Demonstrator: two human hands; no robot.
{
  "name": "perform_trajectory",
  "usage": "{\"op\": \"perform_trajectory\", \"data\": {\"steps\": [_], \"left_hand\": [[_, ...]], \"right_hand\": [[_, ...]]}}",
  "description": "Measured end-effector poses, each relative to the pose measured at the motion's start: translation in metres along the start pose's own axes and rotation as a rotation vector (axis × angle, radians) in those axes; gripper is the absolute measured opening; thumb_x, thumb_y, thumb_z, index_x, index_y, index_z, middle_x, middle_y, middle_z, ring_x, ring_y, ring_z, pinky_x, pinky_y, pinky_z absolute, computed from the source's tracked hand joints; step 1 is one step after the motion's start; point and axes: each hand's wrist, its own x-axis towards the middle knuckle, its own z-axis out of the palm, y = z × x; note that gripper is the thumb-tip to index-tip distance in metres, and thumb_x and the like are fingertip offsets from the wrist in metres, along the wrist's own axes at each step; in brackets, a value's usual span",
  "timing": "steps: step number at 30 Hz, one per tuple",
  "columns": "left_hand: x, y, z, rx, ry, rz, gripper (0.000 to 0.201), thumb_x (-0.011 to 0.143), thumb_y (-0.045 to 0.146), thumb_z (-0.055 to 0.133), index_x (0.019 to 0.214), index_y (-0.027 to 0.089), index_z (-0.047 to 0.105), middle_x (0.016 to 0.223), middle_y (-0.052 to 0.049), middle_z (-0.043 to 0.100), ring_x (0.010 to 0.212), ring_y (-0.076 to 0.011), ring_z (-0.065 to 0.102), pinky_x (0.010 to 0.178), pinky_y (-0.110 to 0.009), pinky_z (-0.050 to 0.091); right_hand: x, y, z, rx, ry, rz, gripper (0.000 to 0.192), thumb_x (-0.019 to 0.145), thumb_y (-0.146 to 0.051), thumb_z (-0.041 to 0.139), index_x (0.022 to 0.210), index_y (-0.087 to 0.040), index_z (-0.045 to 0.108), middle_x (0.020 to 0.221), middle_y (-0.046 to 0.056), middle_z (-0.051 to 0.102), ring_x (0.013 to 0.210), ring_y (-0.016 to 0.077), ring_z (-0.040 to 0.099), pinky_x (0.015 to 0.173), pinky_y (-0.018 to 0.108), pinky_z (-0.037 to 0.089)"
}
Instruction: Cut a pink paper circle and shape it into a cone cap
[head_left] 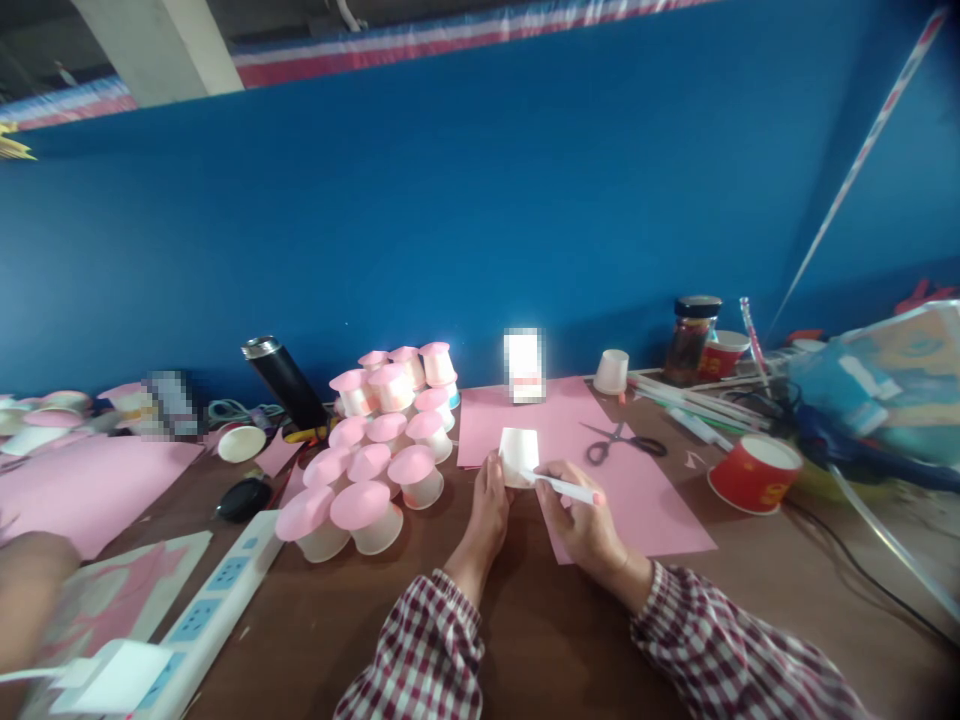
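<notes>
My left hand [491,500] is closed around the lower left side of a white paper cup [519,452] in front of me. In my right hand [581,520] there is a white marker pen [566,488] with an orange-red end, its tip against the lower right of the cup. Pink paper sheets [637,510] lie behind and beneath the hands. Black-handled scissors [622,443] rest on that paper, just beyond my right hand. To the left of my left hand stand several paper cups topped with shallow pink paper cones [367,505].
A white power strip [217,600] runs along the left, near another person's blurred arm [30,590]. A black thermos [283,383] leans behind it. On the right are a red paper cup [754,475], a dark jar [691,340] and an upturned white cup [611,371]. A blue partition [480,200] rises behind.
</notes>
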Motion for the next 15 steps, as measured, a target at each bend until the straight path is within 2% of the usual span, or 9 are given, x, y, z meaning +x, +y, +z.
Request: {"op": "perform_trajectory", "data": {"steps": [8, 15], "left_hand": [[-0.001, 0.002, 0.003, -0.052, -0.019, -0.036, 0.042, 0.090, 0.029, 0.040, 0.129, 0.011, 0.044, 0.126, -0.020, 0.053, 0.113, -0.0260, 0.054, 0.091, -0.034, 0.047], [0.000, -0.010, 0.003, -0.067, -0.023, 0.023, 0.044, 0.091, 0.035, 0.036, 0.130, 0.016, 0.042, 0.123, -0.018, 0.055, 0.110, -0.0254, 0.056, 0.084, -0.033, 0.050]], "right_hand": [[0.000, 0.001, -0.001, -0.006, -0.005, 0.017, 0.010, 0.089, -0.023, 0.047, 0.093, -0.018, 0.056, 0.082, 0.004, 0.060, 0.073, 0.0156, 0.058, 0.065, 0.026, 0.047], [0.000, 0.002, -0.001, -0.022, 0.008, 0.052, 0.013, 0.088, -0.025, 0.047, 0.092, -0.018, 0.057, 0.081, 0.004, 0.061, 0.070, 0.0153, 0.058, 0.059, 0.024, 0.047]]}}
